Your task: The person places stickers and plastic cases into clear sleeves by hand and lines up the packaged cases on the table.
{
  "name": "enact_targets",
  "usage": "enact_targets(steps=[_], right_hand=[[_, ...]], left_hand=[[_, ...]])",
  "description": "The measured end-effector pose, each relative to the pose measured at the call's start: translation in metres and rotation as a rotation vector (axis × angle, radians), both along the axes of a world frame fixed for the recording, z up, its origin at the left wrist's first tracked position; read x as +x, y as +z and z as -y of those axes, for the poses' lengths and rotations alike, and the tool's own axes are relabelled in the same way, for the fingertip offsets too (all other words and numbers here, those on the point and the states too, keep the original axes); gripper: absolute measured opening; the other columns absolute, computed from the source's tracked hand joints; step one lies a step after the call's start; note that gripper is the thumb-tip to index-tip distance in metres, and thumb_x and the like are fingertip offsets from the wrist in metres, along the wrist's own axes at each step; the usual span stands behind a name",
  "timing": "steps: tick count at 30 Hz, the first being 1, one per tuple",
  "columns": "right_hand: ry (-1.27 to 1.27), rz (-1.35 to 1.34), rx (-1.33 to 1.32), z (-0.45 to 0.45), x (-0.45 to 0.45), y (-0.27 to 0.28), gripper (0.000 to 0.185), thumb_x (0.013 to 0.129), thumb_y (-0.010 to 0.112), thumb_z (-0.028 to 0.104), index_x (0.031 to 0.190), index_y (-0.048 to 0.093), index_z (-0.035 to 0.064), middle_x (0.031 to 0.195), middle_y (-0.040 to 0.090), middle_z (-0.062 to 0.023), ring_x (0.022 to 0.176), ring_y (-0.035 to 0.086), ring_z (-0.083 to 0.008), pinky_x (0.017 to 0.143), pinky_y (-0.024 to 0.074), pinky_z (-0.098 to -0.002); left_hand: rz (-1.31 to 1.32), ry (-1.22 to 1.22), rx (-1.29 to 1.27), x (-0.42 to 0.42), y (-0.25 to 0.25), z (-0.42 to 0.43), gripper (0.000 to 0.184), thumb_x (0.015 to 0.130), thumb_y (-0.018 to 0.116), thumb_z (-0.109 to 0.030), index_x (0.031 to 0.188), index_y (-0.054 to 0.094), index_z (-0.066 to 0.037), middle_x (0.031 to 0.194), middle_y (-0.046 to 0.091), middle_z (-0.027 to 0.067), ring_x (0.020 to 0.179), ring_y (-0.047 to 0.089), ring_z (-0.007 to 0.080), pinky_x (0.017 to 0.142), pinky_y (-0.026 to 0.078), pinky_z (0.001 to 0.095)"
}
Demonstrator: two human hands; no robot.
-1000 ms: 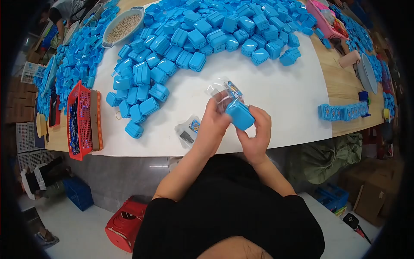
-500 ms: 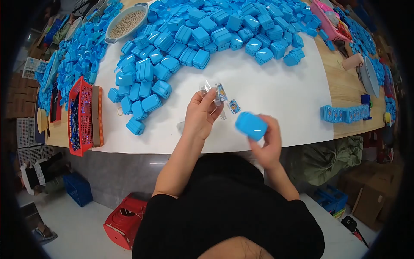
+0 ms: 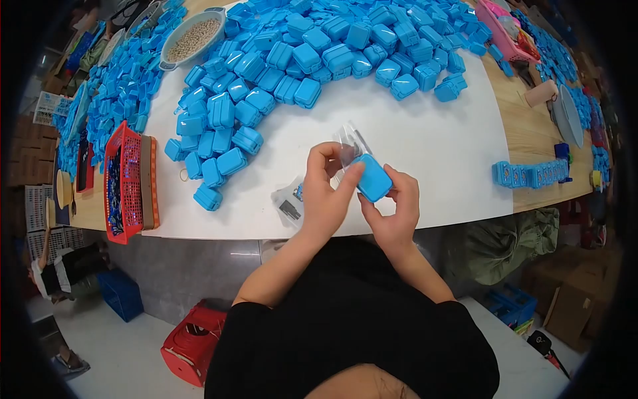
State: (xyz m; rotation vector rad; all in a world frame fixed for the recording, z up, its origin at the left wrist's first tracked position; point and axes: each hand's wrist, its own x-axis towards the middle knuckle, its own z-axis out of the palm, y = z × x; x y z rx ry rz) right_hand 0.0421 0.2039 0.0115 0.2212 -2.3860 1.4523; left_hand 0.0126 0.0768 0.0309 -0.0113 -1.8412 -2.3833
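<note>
Above the white-topped table [image 3: 458, 153], your right hand [image 3: 395, 206] grips a blue box [image 3: 375, 182]; your left hand [image 3: 325, 196], touching it, pinches a clear bag [image 3: 349, 135] before a heap of boxes [image 3: 337, 56].

Remotely I see: left hand [image 3: 325, 196], pinching clear bag [image 3: 352, 137]; right hand [image 3: 397, 209], holding blue case [image 3: 375, 181]; heaped blue cases [image 3: 309, 58] beyond.

open room over white tabletop [image 3: 458, 146] from right hand [image 3: 399, 214] to row of blue boxes [image 3: 531, 174], narrower gap between left hand [image 3: 324, 201] and heaped blue cases [image 3: 232, 113], plastic packet [image 3: 288, 203] lying in it, red basket [image 3: 133, 193] walling the left side
</note>
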Motion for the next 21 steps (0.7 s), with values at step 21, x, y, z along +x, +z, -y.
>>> enact_targets(steps=[21], right_hand=[[-0.055, -0.495, 0.115, -0.004, -0.01, -0.029, 0.059, 0.074, 0.071, -0.006, 0.125, 0.044, 0.0062, 0.131, 0.043, -0.0135, 0.12, 0.051, -0.0369, 0.094, 0.051, -0.0393]], left_hand=[[0.172, -0.094, -0.097, 0.011, -0.013, -0.007, 0.033, 0.092, 0.059, -0.013, 0.121, 0.051, 0.002, 0.115, 0.056, 0.0127, 0.103, 0.054, 0.0184, 0.091, 0.045, 0.0293]])
